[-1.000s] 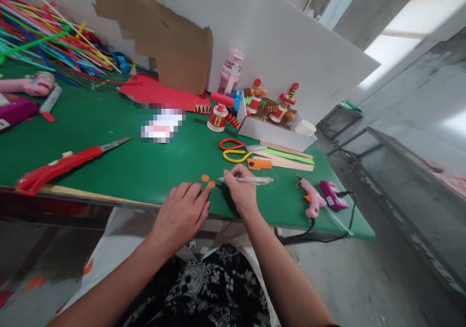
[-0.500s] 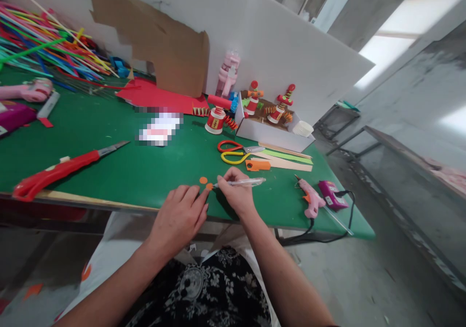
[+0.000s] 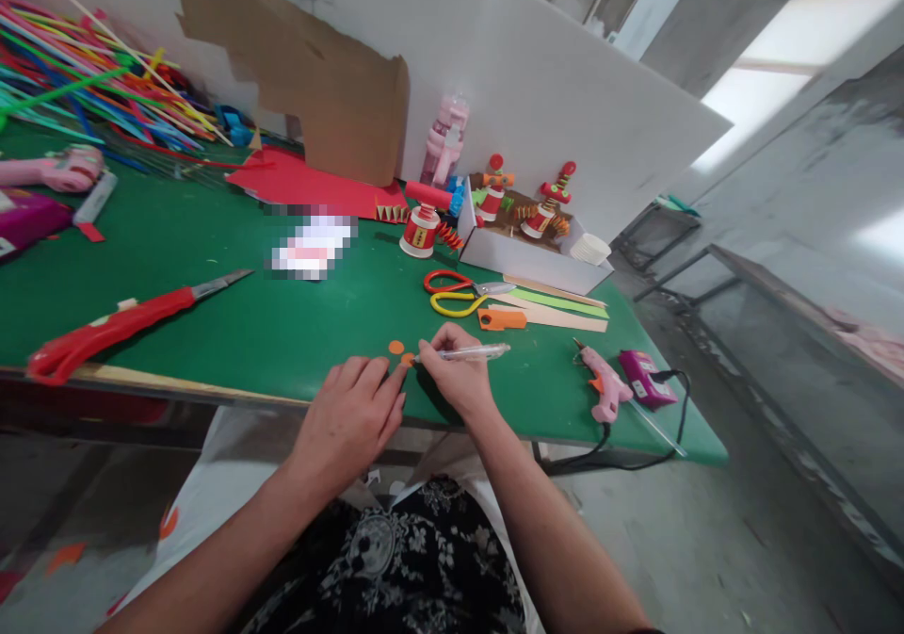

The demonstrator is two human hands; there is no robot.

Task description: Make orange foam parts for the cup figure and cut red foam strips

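My right hand [image 3: 459, 375] grips a clear pen [image 3: 475, 352], its tip at a small orange paper disc [image 3: 408, 359] on the green table [image 3: 268, 333]. My left hand [image 3: 357, 403] lies flat at the table's front edge, fingers stretched out, with a fingertip on that same disc. A second orange disc [image 3: 396, 347] lies just beyond it, touched by neither hand. Past my right hand are scissors [image 3: 452, 293] with one red and one yellow handle, and a piece of orange card [image 3: 502, 317].
Paper strips [image 3: 565, 318] lie beside the scissors. A pink glue gun [image 3: 605, 382] with a cord rests at the right. Paper-cup figures stand in and by a white box [image 3: 529, 262]. At left lies a red-handled knife [image 3: 117, 328]; behind are colourful pipe cleaners [image 3: 91, 88] and red paper [image 3: 311, 182].
The pen's back end has tipped slightly to the left while its tip stays at the disc. My left hand has hardly moved.
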